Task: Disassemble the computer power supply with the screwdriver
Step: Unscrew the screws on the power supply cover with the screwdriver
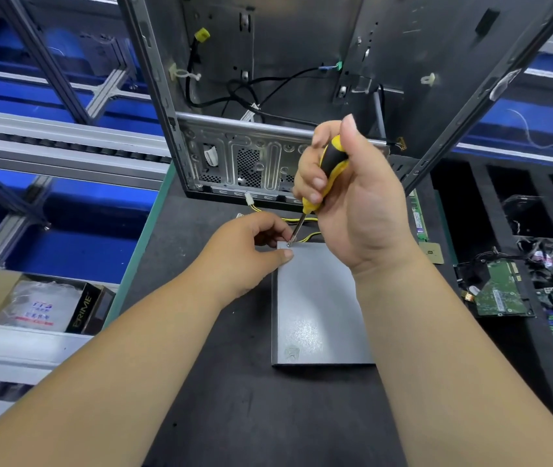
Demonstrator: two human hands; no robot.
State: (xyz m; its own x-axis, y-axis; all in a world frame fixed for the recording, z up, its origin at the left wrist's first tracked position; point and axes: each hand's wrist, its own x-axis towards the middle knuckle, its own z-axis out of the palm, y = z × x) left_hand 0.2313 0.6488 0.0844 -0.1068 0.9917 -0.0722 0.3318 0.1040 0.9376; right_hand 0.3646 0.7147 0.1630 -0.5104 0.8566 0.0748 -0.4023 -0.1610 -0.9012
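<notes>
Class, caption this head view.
Right hand drives screwdriver into power supply corner; left hand steadies it.

Power supply (315, 308) matt grey metal; screwdriver (330, 166) handle glossy plastic.

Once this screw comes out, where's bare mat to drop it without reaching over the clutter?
Bare black mat lies left of the power supply, between the mat's green edge and the left hand, and also in front of the unit. Right of the right hand it is crowded: circuit boards and cables.

An open computer case (268, 96) stands behind; perhaps a hard drive (501, 291) lies right.
</notes>
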